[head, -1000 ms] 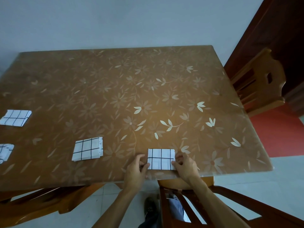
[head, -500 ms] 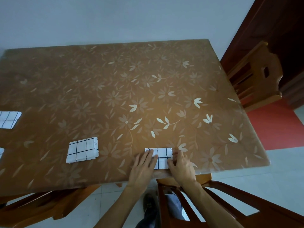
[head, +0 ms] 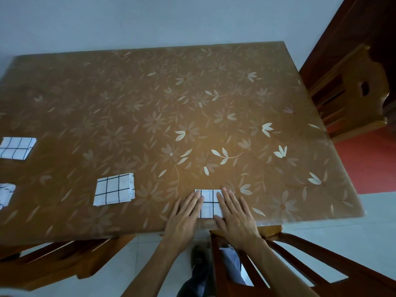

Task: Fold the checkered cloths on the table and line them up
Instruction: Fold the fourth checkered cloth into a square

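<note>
**Flattening a folded cloth at the near edge**

The folded cloth (head: 209, 203) lies near the table's (head: 192, 108) near edge, right of another folded cloth (head: 114, 189). Light, soft and probably prone to springing open, it is best pinched at its corners. The left hand (head: 185, 217) and right hand (head: 232, 215) press flat, fingers spread, gripping nothing.

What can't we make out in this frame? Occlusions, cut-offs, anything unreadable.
Head view only:
- Cloth under the hands: left hand and right hand lie flat over its two sides, so its side edges and neatness of fold are hidden.
- Far-left upper cloth: cut off by the left frame edge.
- Far-left lower cloth: mostly cut off by the same edge; fold state unclear.
- Middle folded cloth: fully visible, but layer count too small to tell.
</note>
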